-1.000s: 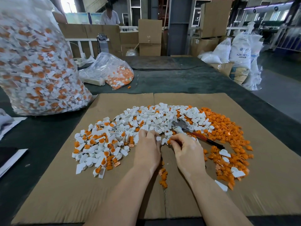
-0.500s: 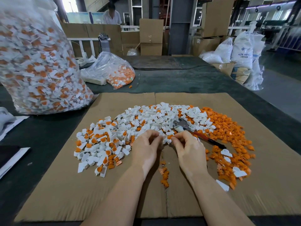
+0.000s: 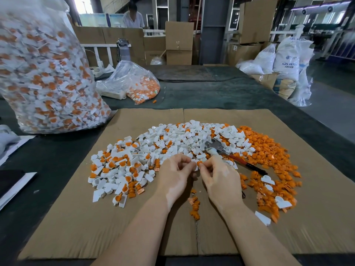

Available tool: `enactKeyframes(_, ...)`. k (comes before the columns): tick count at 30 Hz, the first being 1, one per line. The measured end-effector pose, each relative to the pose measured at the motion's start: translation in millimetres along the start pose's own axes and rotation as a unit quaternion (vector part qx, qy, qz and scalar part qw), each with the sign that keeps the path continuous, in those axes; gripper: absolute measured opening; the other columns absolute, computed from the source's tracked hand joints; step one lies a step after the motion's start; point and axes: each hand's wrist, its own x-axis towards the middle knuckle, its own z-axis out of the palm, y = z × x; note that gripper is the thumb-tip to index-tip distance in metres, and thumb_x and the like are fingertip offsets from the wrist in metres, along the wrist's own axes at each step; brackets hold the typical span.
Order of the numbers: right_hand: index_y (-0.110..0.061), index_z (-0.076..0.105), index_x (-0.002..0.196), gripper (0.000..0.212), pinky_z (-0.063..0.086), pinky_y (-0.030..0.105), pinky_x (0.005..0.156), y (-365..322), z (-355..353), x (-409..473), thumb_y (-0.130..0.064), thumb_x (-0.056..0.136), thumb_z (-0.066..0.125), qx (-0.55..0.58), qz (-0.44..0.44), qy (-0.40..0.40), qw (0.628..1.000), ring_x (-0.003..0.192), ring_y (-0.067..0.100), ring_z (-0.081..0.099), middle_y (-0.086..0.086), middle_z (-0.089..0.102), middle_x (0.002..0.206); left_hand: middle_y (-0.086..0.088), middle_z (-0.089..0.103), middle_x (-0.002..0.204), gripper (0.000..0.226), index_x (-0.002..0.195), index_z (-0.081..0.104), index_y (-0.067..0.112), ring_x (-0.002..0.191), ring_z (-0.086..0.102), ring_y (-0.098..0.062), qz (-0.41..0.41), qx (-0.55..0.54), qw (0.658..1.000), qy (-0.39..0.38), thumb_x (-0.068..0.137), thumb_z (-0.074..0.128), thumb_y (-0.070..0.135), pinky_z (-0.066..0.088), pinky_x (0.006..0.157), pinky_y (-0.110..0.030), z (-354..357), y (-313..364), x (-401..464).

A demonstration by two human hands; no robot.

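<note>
A: We're looking down over a dark table (image 3: 211,93), and a big clear bag (image 3: 48,73) of white-and-orange pieces is standing just beside the far left corner of the cardboard sheet (image 3: 134,217).

B: Across that cardboard the mixed pile (image 3: 163,146) is sitting in the middle, with the orange heap (image 3: 269,160) lying to its right.

A: A hand tool (image 3: 240,160) is resting where the two meet, just beyond the fingers.

B: Now the hands. The left hand (image 3: 174,177) and the right hand (image 3: 219,179) are meeting fingertip to fingertip at the near edge of the pile.

A: Both are curled, both pinching one small piece (image 3: 198,163), white with an orange bit, just above the cardboard.

B: They seem to be pulling orange from white. What's worrying you?

A: It's tiny, so the grip is thin. If the parts are giving way suddenly, one half could be flying into the wrong heap.

B: And a wrist swinging out could be scattering the pile or knocking that tool.

A: Exactly, and the few orange bits (image 3: 195,206) lying between the forearms could be getting swept off the sheet.
</note>
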Motion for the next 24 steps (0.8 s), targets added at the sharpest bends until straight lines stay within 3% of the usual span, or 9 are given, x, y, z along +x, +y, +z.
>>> enactKeyframes(2, -0.007, 0.059, 0.076, 0.015, 0.043, 0.030, 0.055, 0.3, 1.0, 0.1, -0.016, 0.087, 0.064, 0.001, -0.003, -0.013, 1.000, 0.061, 0.019, 0.056, 0.004, 0.062, 0.065, 0.003, 0.067, 0.063, 0.005, 0.084, 0.064, 0.014, 0.055, 0.063, -0.002, 0.006, 0.011, 1.000, -0.005, 0.089, 0.062, 0.014, 0.048, 0.056, -0.013, -0.2, 0.0, -0.2)
enactKeyframes(4, -0.007, 0.060, 0.077, 0.015, 0.042, 0.029, 0.057, 1.5, 1.1, 0.5, -0.018, 0.088, 0.062, 0.012, 0.003, -0.023, 1.000, 0.063, 0.019, 0.057, 0.003, 0.063, 0.067, 0.002, 0.067, 0.064, 0.005, 0.085, 0.064, 0.012, 0.055, 0.063, -0.001, 0.009, 0.017, 1.000, -0.007, 0.090, 0.062, 0.013, 0.047, 0.055, -0.012, -0.2, 0.3, -0.2)
enactKeyframes(8, -0.011, 0.064, 0.081, 0.013, 0.042, 0.025, 0.059, 1.6, -1.8, 1.0, -0.022, 0.087, 0.065, 0.059, 0.013, -0.024, 0.998, 0.067, 0.014, 0.057, -0.002, 0.065, 0.070, -0.004, 0.069, 0.075, 0.008, 0.087, 0.064, 0.014, 0.073, 0.067, -0.016, 0.014, 0.043, 0.999, 0.011, 0.092, 0.059, 0.016, 0.052, 0.070, -0.029, 0.8, 0.4, 2.1)
enactKeyframes(10, -0.014, 0.065, 0.088, 0.010, 0.046, 0.025, 0.063, 1.1, -2.9, 1.0, -0.023, 0.084, 0.068, 0.099, 0.025, -0.028, 0.994, 0.069, 0.011, 0.056, -0.006, 0.062, 0.072, -0.001, 0.067, 0.078, 0.009, 0.087, 0.063, 0.018, 0.077, 0.066, -0.016, 0.020, 0.064, 0.997, 0.024, 0.093, 0.056, 0.017, 0.048, 0.071, -0.026, 0.0, -0.3, 3.8)
enactKeyframes(15, -0.016, 0.065, 0.109, 0.028, 0.051, 0.036, 0.072, 1.5, -5.5, 1.7, -0.013, 0.082, 0.070, 0.133, 0.011, -0.035, 0.990, 0.077, 0.015, 0.055, -0.002, 0.058, 0.078, 0.004, 0.066, 0.074, 0.013, 0.084, 0.061, 0.025, 0.071, 0.065, -0.007, 0.025, 0.072, 0.997, 0.022, 0.093, 0.056, 0.018, 0.049, 0.070, -0.024, -1.6, -0.8, 3.5)
enactKeyframes(24, -0.014, 0.069, 0.105, 0.023, 0.050, 0.030, 0.074, -0.1, -6.5, 2.6, -0.009, 0.083, 0.068, 0.115, -0.021, -0.029, 0.993, 0.078, 0.010, 0.054, -0.003, 0.062, 0.089, -0.003, 0.069, 0.080, 0.011, 0.094, 0.066, 0.016, 0.080, 0.066, -0.019, 0.016, 0.076, 0.997, 0.011, 0.093, 0.056, 0.021, 0.052, 0.082, -0.043, -1.2, 0.1, 3.4)
